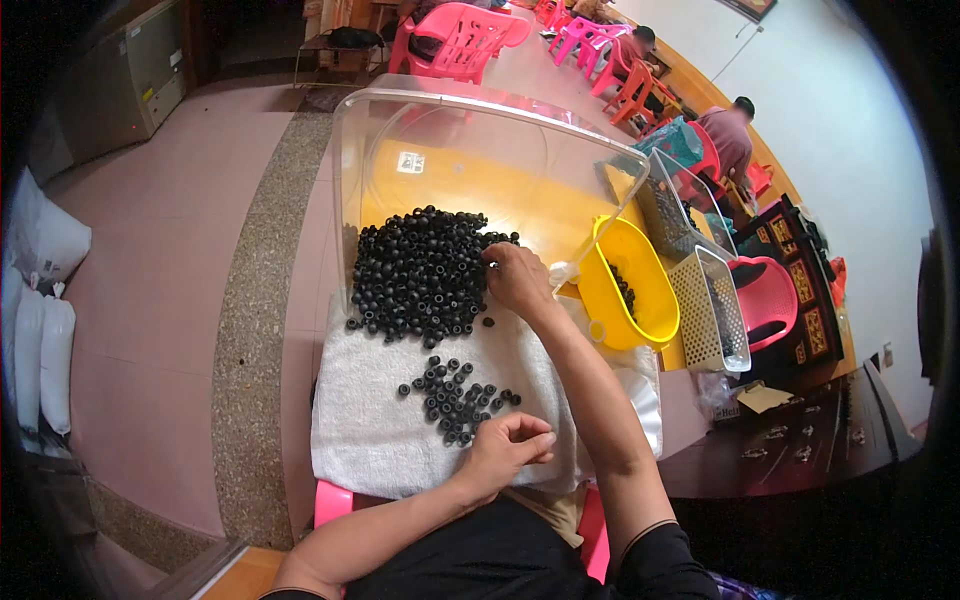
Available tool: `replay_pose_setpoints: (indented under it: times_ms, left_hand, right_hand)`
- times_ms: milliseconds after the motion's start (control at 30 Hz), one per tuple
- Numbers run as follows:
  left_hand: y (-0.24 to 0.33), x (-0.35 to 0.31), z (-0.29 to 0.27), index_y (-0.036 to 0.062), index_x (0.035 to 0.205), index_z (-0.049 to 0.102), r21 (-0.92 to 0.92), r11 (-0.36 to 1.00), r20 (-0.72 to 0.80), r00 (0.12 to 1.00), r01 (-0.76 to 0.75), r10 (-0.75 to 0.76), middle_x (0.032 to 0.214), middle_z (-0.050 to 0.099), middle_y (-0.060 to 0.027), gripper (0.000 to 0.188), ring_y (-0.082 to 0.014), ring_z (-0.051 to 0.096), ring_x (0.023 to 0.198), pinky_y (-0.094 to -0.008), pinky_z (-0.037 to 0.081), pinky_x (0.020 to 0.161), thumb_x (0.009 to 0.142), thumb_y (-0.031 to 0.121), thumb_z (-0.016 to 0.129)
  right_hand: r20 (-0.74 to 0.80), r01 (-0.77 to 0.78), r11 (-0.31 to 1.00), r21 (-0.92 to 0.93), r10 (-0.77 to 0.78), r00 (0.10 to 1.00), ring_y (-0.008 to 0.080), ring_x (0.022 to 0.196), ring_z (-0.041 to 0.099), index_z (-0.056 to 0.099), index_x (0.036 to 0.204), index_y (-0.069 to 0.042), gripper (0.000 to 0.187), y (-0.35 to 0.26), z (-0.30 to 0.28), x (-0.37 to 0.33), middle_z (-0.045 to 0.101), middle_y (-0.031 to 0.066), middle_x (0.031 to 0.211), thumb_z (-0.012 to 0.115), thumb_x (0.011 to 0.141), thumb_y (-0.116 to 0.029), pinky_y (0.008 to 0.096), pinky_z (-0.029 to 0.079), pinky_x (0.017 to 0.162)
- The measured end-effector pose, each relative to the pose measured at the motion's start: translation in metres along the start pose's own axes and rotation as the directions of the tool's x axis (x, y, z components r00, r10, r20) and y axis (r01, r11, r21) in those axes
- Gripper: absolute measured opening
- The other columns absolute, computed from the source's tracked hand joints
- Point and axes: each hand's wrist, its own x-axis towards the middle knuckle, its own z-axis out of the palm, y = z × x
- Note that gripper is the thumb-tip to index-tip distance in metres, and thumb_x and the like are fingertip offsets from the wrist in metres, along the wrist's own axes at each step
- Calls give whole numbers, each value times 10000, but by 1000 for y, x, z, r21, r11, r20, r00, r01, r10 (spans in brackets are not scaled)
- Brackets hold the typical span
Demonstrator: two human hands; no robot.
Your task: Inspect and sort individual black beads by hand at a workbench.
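A large heap of small round black beads with holes [420, 275] lies at the mouth of a clear plastic bin [480, 130] that rests on its side. My right hand [522, 283] reaches to the heap's right edge, its fingers pinched; a tiny shiny spot shows at the fingertips, too small to name. Nearer me, a smaller group of loose black beads [455, 400] is spread on a white towel [370, 440]. Just right of and below that group, my left hand [508, 452] is held with curled fingers and thumb close together. What they hold, if anything, is hidden.
Right of the bin stand a yellow tub [655, 290] with black beads inside, a white perforated basket [712, 310] and a clear box [690, 205]. Pink chairs [460, 40] and other seated people are farther off. White sacks [45, 350] stand at the left.
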Motion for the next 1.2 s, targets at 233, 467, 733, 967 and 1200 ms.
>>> replay_pose_setpoints:
  times_ms: [233,467,733,967,1200]
  left_hand:
    - [-1,0,-1,-21,999,630,11,1000,-4,1000,10,-10,895,651,-44,128,-99,629,755,-230,541,703,898,51,664]
    - [0,-1,0,-18,1001,632,3,1000,-9,1000,12,-12,890,654,-43,129,-98,630,751,-229,537,696,900,56,664]
    - [-2,0,-1,-33,1007,626,28,999,-12,1000,22,-21,904,654,-60,148,-122,647,760,-241,552,706,893,50,672]
    - [-2,1,-1,-22,1002,633,40,999,-11,1000,9,-8,884,654,-43,132,-101,632,742,-227,537,688,900,57,664]
    - [-3,2,-4,-46,1014,625,22,1000,-9,1000,21,-21,925,656,-74,159,-147,664,777,-253,567,720,895,50,669]
  right_hand:
    - [38,-5,999,-44,6,999,341,940,632,700,1004,-98,233,3,4,0,653,122,984,609,804,-174,435,509,815]
    - [121,-21,999,29,17,993,326,993,605,697,1061,-109,258,-1,-1,-2,616,124,1020,634,830,-207,421,491,847]
    - [81,-1,1000,-5,1,997,355,948,615,664,967,-80,194,-3,10,1,596,130,1015,651,845,-230,456,507,807]
    - [62,-1,999,33,-1,998,367,892,628,685,879,-45,170,3,6,0,653,180,908,651,810,-196,447,505,775]
    - [131,-35,997,-71,44,990,368,900,637,693,873,-60,164,2,0,0,661,160,929,636,805,-198,444,511,772]
